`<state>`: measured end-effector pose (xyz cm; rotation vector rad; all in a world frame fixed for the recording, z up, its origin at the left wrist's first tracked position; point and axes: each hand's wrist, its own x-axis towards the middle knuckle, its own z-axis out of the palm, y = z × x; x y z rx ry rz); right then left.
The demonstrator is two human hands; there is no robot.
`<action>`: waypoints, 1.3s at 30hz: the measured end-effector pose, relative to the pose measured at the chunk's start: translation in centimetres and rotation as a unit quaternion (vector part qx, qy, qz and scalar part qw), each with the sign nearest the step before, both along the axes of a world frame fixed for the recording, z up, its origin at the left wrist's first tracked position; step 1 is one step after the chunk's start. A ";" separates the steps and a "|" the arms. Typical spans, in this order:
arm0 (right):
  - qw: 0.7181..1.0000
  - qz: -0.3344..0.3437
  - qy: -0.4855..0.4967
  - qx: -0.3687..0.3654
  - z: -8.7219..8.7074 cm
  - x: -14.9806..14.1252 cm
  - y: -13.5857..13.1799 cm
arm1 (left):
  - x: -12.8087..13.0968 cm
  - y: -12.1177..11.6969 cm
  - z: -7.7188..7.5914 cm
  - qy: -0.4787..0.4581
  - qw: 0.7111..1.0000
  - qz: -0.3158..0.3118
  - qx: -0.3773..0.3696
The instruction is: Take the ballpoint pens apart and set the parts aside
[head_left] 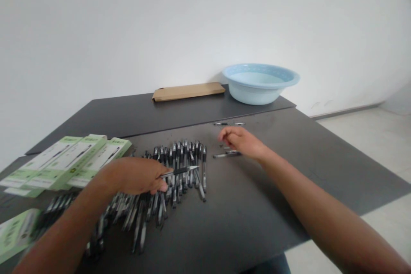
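A pen (184,171) with a black grip and bare metal tip is pinched in my left hand (139,175), its tip pointing right. Below that hand spreads a heap of clear-barrelled pens with black caps (175,152), laid roughly side by side. To the right, my right hand (242,140) hovers over the table with fingers curled in; whatever may be between them is hidden. One pen (229,123) lies just beyond the right hand, and another pen (221,155) lies partly under it.
Green-and-white pen boxes (69,158) lie overlapped at the left, with another box (19,231) nearer me. A flat brown cardboard piece (189,91) and a light blue basin (253,94) stand at the back by the wall. The dark table (244,231) has a seam across it.
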<state>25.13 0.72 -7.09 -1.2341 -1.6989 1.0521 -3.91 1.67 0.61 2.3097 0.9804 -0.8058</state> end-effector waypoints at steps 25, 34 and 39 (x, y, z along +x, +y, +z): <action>0.887 -0.134 -0.441 0.017 -3.1 9.2 4.4 | -0.3 -0.3 -0.2 0.024 0.999 0.004 0.034; 0.882 -0.152 -0.445 0.005 -2.9 11.8 4.4 | 0.1 -0.4 -0.5 0.027 0.999 -0.002 0.033; 0.864 -0.170 -0.474 -0.022 -3.8 12.3 4.8 | 0.1 -0.4 -0.5 0.035 0.999 0.004 0.031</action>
